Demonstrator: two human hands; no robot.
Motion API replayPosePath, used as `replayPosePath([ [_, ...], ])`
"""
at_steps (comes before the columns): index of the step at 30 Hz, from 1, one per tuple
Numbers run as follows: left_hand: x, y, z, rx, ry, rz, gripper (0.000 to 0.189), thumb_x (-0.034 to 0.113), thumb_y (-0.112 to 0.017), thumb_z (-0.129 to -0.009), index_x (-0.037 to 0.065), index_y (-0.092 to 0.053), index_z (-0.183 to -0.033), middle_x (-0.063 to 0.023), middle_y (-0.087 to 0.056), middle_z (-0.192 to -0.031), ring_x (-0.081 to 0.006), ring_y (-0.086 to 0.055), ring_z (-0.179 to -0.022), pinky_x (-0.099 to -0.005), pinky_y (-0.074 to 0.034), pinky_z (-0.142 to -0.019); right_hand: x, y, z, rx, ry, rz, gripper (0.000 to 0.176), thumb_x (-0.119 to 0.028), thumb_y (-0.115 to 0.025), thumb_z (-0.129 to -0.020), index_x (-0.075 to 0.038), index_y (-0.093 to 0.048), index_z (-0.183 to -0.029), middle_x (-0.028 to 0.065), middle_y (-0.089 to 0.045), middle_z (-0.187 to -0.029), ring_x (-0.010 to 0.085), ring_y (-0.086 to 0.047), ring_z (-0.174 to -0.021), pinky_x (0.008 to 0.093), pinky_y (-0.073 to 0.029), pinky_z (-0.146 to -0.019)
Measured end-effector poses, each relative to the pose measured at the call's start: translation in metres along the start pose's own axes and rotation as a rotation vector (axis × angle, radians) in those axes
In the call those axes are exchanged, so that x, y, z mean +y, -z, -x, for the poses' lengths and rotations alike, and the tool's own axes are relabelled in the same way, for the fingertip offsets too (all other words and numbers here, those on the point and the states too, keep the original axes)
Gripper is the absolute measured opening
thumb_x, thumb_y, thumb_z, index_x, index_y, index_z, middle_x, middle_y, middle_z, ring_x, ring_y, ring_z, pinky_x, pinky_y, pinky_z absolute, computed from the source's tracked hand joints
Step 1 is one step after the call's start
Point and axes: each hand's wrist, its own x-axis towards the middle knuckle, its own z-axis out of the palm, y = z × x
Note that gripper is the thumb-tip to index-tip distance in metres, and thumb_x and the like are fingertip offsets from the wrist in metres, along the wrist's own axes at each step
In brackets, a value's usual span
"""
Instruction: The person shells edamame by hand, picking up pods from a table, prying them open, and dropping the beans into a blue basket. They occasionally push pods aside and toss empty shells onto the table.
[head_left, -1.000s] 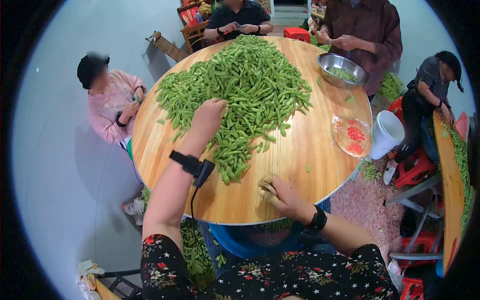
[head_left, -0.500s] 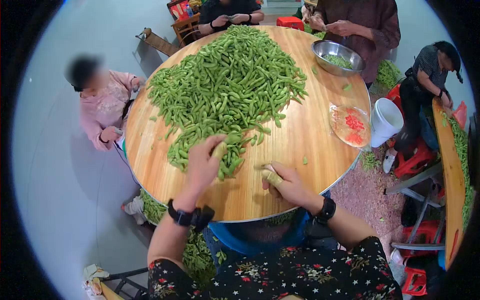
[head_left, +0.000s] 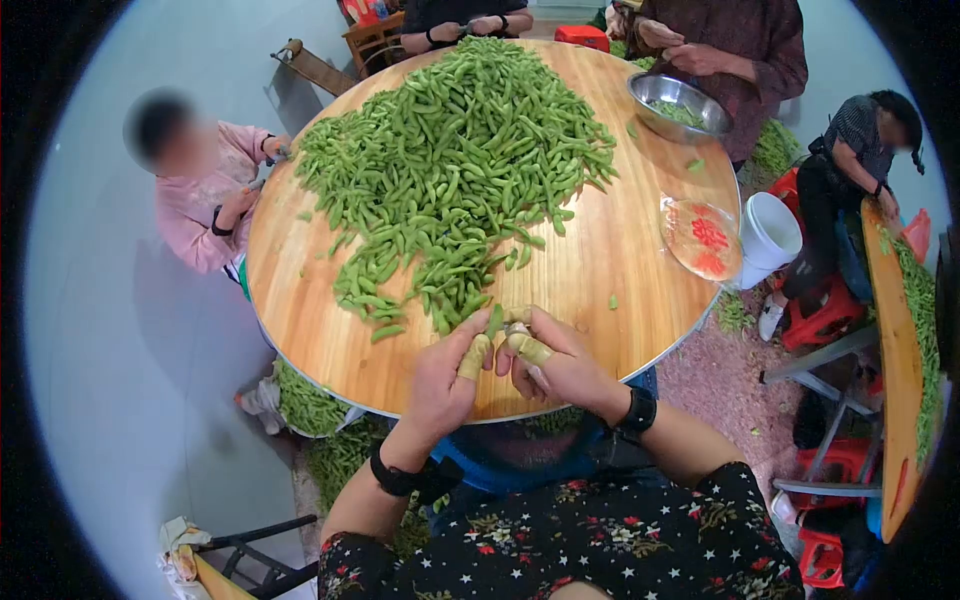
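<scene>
A big heap of green edamame pods (head_left: 450, 150) covers the middle and far side of the round wooden table (head_left: 600, 270). At the near edge my two hands meet, fingertips close together. My left hand (head_left: 450, 372) is closed, pinching a single edamame pod (head_left: 495, 320) upright between thumb and fingers. Closed beside it, my right hand (head_left: 560, 362) holds a small pale object at its fingertips, too small to name. Yellowish wraps cover both thumbs. A few loose pods lie just beyond my left hand.
A steel bowl (head_left: 680, 108) with green contents stands at the back right. Near the right rim lie a red-patterned plastic-wrapped disc (head_left: 700, 238) and, off the table, white buckets (head_left: 770, 235). Several people work around. A wooden bench (head_left: 895, 400) holds more greens.
My left hand has come back from the heap to my right hand, now with a pod in its fingers. The person at left has brought both hands to the table edge.
</scene>
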Motion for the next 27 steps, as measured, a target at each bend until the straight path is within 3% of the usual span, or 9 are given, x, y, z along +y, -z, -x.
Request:
replayPosePath([
  [6,-0.002,0.002,0.002,-0.082,0.132,0.208,0.043,0.010,-0.044,-0.094,0.003,-0.046,-0.136,-0.0029,-0.051,-0.069,-0.0110,-0.047,-0.062,-0.0250,-0.043,-0.062,-0.002,-0.002,0.006,-0.013,-0.060,-0.106,0.019,-0.017,-0.042,-0.099,-0.004,-0.045,-0.112,0.0044,-0.056,-0.075,0.0077,-0.047,-0.046,0.0219,-0.035,-0.039],
  [10,0.003,0.010,0.002,-0.123,0.239,0.207,0.044,0.012,-0.043,-0.094,0.005,-0.045,-0.137,-0.0064,-0.060,-0.077,-0.0152,-0.056,-0.069,-0.0297,-0.046,-0.066,0.000,-0.002,0.006,-0.017,-0.103,-0.015,0.016,-0.018,-0.043,-0.099,-0.008,-0.045,-0.111,0.0030,-0.056,-0.072,0.0067,-0.046,-0.046,0.0211,-0.034,-0.039],
  [12,0.002,0.010,0.004,-0.147,0.140,0.134,0.042,0.016,-0.045,-0.097,0.007,-0.044,-0.138,-0.0013,-0.054,-0.075,-0.0098,-0.049,-0.065,-0.0256,-0.044,-0.063,-0.003,-0.005,0.008,-0.042,-0.113,-0.096,0.014,-0.019,-0.043,-0.099,-0.010,-0.044,-0.109,0.0027,-0.056,-0.071,0.0073,-0.047,-0.047,0.0207,-0.034,-0.039],
  [18,0.008,0.010,0.009,-0.031,-0.300,-0.094,0.044,0.020,-0.046,-0.097,0.006,-0.043,-0.138,-0.0094,-0.062,-0.083,-0.0148,-0.057,-0.071,-0.0312,-0.048,-0.071,-0.019,-0.008,0.020,-0.089,-0.138,-0.059,0.016,-0.019,-0.042,-0.099,-0.009,-0.042,-0.111,0.0033,-0.056,-0.070,0.0093,-0.048,-0.048,0.0222,-0.035,-0.040],
  [21,0.020,0.012,0.019,-0.101,-0.241,-0.020,0.044,0.018,-0.046,-0.096,0.005,-0.044,-0.138,-0.0099,-0.060,-0.081,-0.0141,-0.057,-0.069,-0.0304,-0.048,-0.069,-0.020,-0.006,0.024,-0.146,-0.153,-0.004,0.019,-0.019,-0.042,-0.099,-0.009,-0.043,-0.114,0.0037,-0.056,-0.070,0.0094,-0.048,-0.048,0.0231,-0.036,-0.041],
  [23,0.027,0.015,0.023,-0.230,0.121,0.303,0.043,0.018,-0.046,-0.097,0.006,-0.044,-0.138,-0.0036,-0.055,-0.072,-0.0099,-0.050,-0.060,-0.0252,-0.044,-0.058,-0.020,-0.008,0.024,-0.161,-0.249,-0.201,0.020,-0.017,-0.042,-0.098,-0.009,-0.044,-0.115,0.0039,-0.057,-0.070,0.0089,-0.048,-0.047,0.0221,-0.036,-0.040],
  [24,0.023,0.010,0.026,-0.230,0.122,0.301,0.043,0.018,-0.046,-0.097,0.006,-0.044,-0.138,-0.0036,-0.055,-0.072,-0.0099,-0.050,-0.060,-0.0252,-0.044,-0.058,-0.020,-0.008,0.023,-0.162,-0.248,-0.202,0.020,-0.017,-0.042,-0.098,-0.009,-0.044,-0.115,0.0039,-0.057,-0.070,0.0089,-0.048,-0.047,0.0221,-0.036,-0.040],
  [26,0.005,-0.008,0.032,-0.172,0.515,0.984,0.042,0.020,-0.046,-0.098,0.008,-0.044,-0.139,0.0050,-0.045,-0.066,-0.0049,-0.038,-0.053,-0.0192,-0.033,-0.050,-0.019,-0.005,0.021,-0.185,-0.348,-0.403,0.020,-0.015,-0.044,-0.096,-0.009,-0.046,-0.115,0.0040,-0.057,-0.070,0.0081,-0.048,-0.048,0.0208,-0.038,-0.040],
  [27,0.002,-0.011,0.032,-0.175,0.516,0.984,0.042,0.020,-0.046,-0.098,0.008,-0.044,-0.139,0.0050,-0.045,-0.066,-0.0049,-0.038,-0.053,-0.0192,-0.033,-0.050,-0.017,-0.003,0.020,-0.183,-0.347,-0.405,0.020,-0.015,-0.044,-0.096,-0.009,-0.046,-0.115,0.0040,-0.057,-0.070,0.0081,-0.048,-0.048,0.0208,-0.038,-0.040],
])
